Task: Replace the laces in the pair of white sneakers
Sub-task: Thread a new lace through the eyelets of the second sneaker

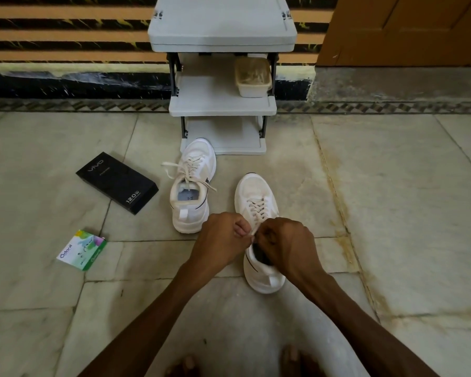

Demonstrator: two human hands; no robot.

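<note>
Two white sneakers stand on the stone floor, toes pointing away from me. The left sneaker [193, 186] has cream laces lying loose and untied over its sides. The right sneaker [257, 194] is laced with a cream lace [258, 210]. My left hand [220, 240] and my right hand [284, 244] meet over the right sneaker's opening, fingers curled, each pinching an end of its lace near the top eyelets. The hands hide the lace ends and most of the shoe's opening.
A grey three-tier shoe rack [222, 104] stands against the wall behind the sneakers, with a beige tub [253, 77] on its middle shelf. A black phone box [116, 182] and a small green-white box [82, 250] lie on the floor at left. My bare feet [184, 367] show at the bottom.
</note>
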